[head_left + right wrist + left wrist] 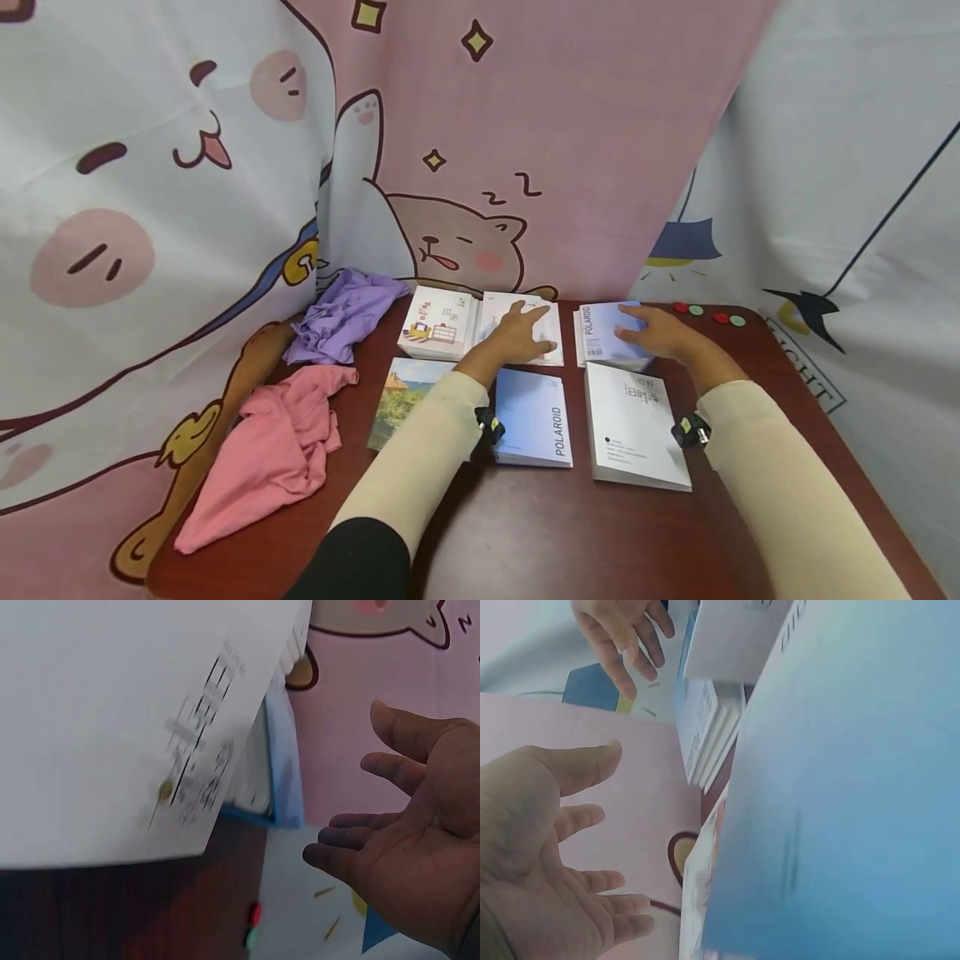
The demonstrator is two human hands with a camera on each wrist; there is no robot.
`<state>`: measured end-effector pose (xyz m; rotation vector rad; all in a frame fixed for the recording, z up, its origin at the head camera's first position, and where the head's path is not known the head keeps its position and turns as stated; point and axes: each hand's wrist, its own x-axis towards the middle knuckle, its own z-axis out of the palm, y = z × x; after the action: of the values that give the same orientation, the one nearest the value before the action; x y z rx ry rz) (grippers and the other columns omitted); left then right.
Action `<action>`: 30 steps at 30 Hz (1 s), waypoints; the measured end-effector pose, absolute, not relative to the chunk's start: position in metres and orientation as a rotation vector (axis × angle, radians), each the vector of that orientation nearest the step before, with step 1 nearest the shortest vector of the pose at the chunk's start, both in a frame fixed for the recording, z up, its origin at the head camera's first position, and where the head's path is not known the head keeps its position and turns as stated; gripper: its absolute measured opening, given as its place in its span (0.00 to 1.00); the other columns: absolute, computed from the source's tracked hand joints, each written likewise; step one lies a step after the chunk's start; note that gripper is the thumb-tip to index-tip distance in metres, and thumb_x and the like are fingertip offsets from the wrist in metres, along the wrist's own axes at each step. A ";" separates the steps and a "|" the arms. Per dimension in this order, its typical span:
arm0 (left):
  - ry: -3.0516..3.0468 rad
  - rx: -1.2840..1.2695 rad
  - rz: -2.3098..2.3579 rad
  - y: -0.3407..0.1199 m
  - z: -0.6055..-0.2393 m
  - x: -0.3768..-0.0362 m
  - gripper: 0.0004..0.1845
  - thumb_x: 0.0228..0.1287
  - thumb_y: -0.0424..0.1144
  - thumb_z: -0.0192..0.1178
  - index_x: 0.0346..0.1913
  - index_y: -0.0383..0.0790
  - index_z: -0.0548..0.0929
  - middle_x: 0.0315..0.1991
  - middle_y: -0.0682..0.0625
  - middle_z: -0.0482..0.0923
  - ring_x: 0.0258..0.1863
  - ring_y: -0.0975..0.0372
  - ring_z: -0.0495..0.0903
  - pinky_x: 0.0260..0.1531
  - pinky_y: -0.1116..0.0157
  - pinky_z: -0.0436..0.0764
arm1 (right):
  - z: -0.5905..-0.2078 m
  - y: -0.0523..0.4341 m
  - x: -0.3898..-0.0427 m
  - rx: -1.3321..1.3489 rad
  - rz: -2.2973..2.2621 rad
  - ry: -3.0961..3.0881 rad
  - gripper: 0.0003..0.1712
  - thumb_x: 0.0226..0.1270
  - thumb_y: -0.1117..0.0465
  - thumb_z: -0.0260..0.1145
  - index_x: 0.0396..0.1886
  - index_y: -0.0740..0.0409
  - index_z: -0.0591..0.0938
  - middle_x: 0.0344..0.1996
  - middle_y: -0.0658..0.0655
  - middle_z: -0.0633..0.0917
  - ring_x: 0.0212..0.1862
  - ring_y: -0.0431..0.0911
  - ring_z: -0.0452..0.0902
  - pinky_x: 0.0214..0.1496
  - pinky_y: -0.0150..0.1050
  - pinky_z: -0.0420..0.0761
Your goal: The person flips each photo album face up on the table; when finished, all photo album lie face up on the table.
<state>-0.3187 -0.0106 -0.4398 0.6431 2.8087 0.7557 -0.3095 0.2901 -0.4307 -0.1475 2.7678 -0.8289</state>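
My left hand point(517, 335) is over a stack of white-covered books point(495, 308) with a pinkish picture, fingers spread and holding nothing. My right hand point(660, 332) is at the right edge of a pale blue POLAROID book stack point(603, 329); whether it touches is unclear. In the left wrist view the left hand point(570, 855) has parted fingers beside a large blue POLAROID book point(840, 787). In the right wrist view the right hand point(420, 810) likewise has extended fingers, with a white book point(112, 735) close to the camera.
In the front row lie a landscape-cover book point(405, 396), a blue POLAROID book point(532, 417) and a white book point(637, 425). A room-picture book stack point(435, 325) stands back left. Purple cloth point(345, 317) and pink cloth point(270, 450) lie left; red and green discs point(738, 321) back right.
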 end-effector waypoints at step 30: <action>2.705 0.584 0.337 0.079 -0.467 -0.297 0.41 0.79 0.79 0.29 0.89 0.72 0.50 0.93 0.57 0.39 0.92 0.48 0.40 0.90 0.45 0.41 | -0.471 0.323 -0.311 -0.053 -0.944 2.614 0.46 0.84 0.46 0.64 0.91 0.50 0.55 0.86 0.79 0.48 0.85 0.81 0.39 0.79 0.84 0.50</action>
<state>-0.2971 0.0785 -0.4665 0.5844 2.7055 0.3371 -0.3106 0.3230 -0.4710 -0.0534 2.6145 -0.9440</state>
